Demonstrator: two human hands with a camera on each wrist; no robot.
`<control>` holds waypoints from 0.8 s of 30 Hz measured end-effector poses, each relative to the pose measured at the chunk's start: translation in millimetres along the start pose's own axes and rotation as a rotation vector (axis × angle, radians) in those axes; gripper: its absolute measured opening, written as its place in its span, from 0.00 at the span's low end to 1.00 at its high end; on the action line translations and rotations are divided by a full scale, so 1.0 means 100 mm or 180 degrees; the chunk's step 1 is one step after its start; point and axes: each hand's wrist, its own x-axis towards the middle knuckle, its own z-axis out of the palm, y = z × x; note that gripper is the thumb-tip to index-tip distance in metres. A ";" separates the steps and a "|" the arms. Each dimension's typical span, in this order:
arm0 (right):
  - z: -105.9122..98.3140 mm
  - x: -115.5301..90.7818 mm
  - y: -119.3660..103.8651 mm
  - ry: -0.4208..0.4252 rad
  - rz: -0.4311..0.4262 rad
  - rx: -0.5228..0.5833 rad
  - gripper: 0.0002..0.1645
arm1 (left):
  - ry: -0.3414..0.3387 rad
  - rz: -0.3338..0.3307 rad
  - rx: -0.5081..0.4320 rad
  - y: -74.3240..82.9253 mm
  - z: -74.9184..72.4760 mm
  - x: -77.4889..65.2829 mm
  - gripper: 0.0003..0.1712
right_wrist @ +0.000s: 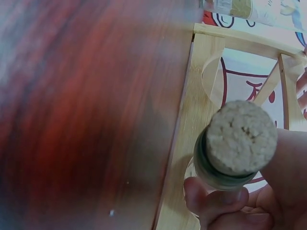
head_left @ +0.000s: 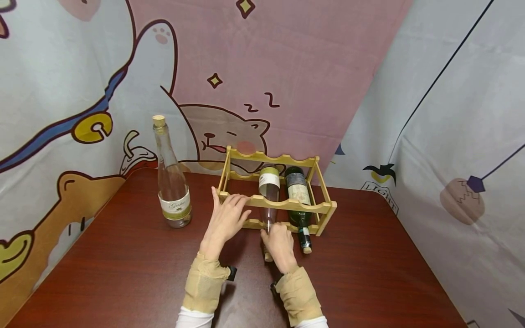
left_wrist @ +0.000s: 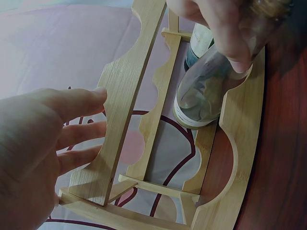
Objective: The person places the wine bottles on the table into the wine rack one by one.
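Observation:
A wooden wine rack (head_left: 305, 207) stands on the table. My left hand (head_left: 224, 217) holds its upper front rail near the left end, thumb on the near side and fingers reaching behind in the left wrist view. A clear glass wine bottle (head_left: 269, 191) with a white and green label lies in the lower tier, base to the back. My right hand (head_left: 280, 246) grips its neck, and the cork (right_wrist: 242, 136) sticks out past the fingers. Right beside it, a dark green wine bottle (head_left: 298, 189) lies in the rack, neck toward me.
Another clear corked bottle (head_left: 174, 196) stands upright on the dark red table (head_left: 361, 264), left of the rack. Behind the table hangs a cartoon-printed cloth (head_left: 295, 82), close to the rack's back.

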 end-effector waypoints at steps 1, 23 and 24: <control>0.00 0.00 0.00 -0.0027 0.0025 0.0033 0.19 | 0.0002 0.0000 0.0002 0.00 0.00 0.00 0.18; -0.01 0.04 0.05 -0.0519 0.0494 0.0257 0.26 | 0.0033 0.0016 0.0021 -0.01 0.01 0.00 0.18; 0.00 0.04 0.05 -0.0540 0.0503 0.0277 0.26 | 0.0030 0.0017 0.0021 -0.01 0.01 0.00 0.18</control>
